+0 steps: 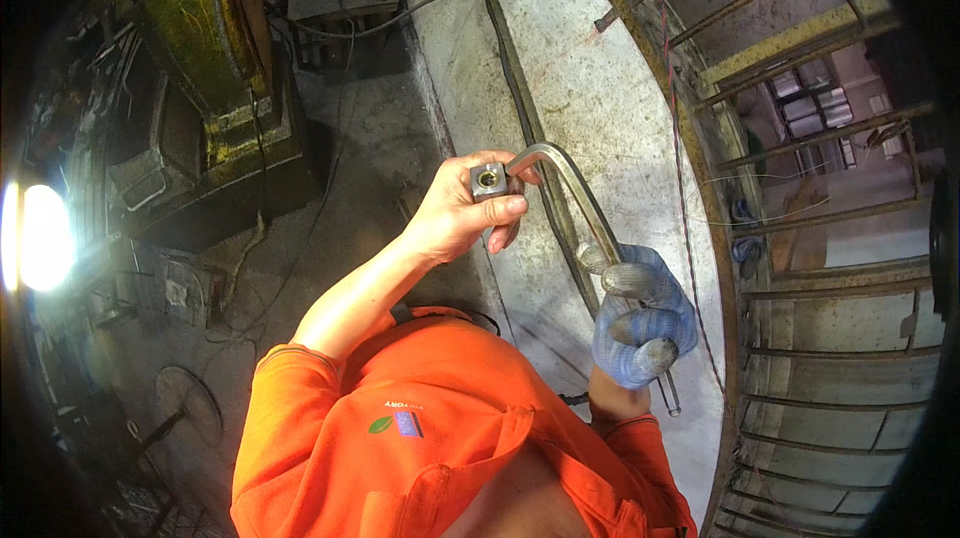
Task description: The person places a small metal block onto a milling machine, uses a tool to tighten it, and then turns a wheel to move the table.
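My bare left hand (465,212) holds a small square metal block (480,191) between thumb and fingers. A round hole in the block's face is turned up towards me. My right hand (641,313), in a blue-and-grey knitted glove, is closed around the long arm of a large steel hex key (581,197). The key's bent short end meets the right side of the block; how deep it sits there is hidden. Below the glove, a thin metal end sticks out. Both hands are raised in front of my orange shirt (390,388).
A pale, stained wall or panel (600,88) runs behind the hands, with a dark cable (506,58) along it. A barred metal frame (825,283) stands at right. At left are a yellow-green machine (202,35), a bright lamp (46,238) and cables on the floor (360,140).
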Action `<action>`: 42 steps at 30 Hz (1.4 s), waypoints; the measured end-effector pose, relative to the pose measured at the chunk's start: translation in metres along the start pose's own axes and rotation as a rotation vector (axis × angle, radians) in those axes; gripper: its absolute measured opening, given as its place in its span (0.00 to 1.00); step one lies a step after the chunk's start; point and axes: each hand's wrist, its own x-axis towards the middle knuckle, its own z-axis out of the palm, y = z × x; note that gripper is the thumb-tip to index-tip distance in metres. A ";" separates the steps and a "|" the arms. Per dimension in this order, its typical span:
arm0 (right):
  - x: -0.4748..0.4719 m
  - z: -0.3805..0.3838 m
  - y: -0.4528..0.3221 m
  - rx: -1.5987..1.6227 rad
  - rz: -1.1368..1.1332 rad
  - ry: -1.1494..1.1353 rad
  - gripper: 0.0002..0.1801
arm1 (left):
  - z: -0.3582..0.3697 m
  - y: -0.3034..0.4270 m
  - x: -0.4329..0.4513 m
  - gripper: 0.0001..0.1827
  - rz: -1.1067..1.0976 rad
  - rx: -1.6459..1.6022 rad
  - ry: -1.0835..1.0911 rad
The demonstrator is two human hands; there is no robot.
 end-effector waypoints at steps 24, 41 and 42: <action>-0.012 0.011 0.001 -0.246 -0.027 -0.182 0.18 | 0.015 -0.015 0.013 0.10 0.138 0.647 0.431; -0.006 0.020 0.021 -0.160 0.235 0.085 0.15 | -0.014 -0.018 0.034 0.10 0.081 0.871 0.370; -0.005 0.012 0.018 -0.102 0.352 0.123 0.18 | -0.007 -0.006 0.029 0.10 -0.097 0.622 0.291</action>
